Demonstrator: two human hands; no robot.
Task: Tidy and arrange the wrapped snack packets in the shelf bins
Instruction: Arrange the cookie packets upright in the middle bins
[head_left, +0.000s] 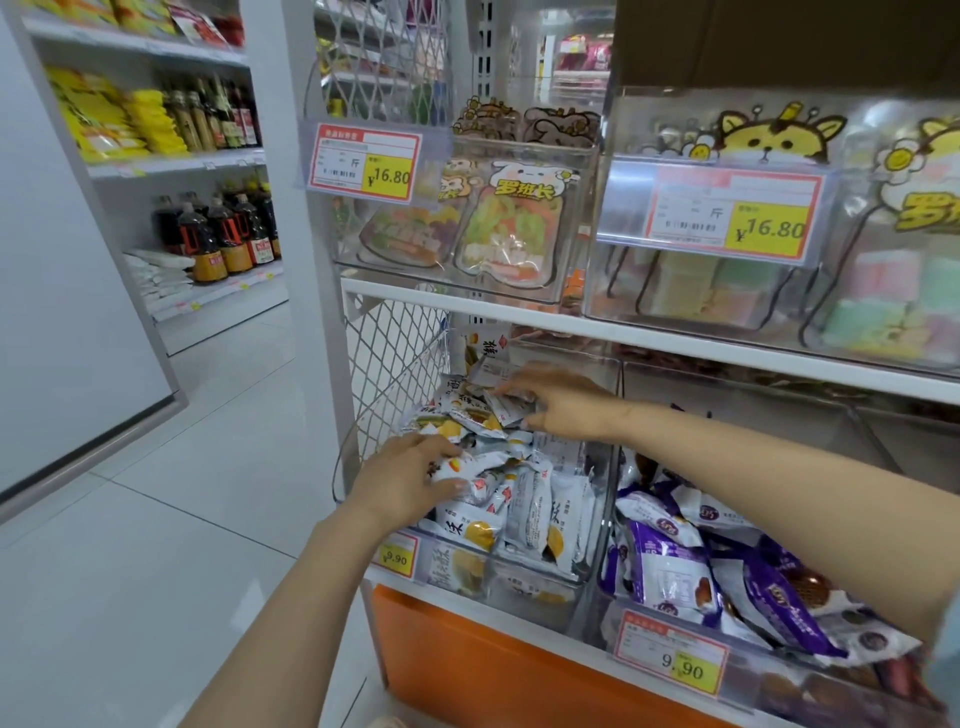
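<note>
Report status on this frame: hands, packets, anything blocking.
Status: left hand grips a white-and-yellow packet at the front. The right hand on rear packets, grip unclear. Pile loose in the clear bin. Nothing blocking.

Off to my left, across the pale tiled floor (182, 467), dark sauce bottles (218, 239) stand on a far shelf, with yellow bags (130, 122) and slimmer bottles (218, 111) one shelf above. In front of me is a white mesh panel (395, 374), a 16.80 price tag (363, 162), a 9.90 price tag (670, 657) and, lowest, an orange base panel (467, 665).
</note>
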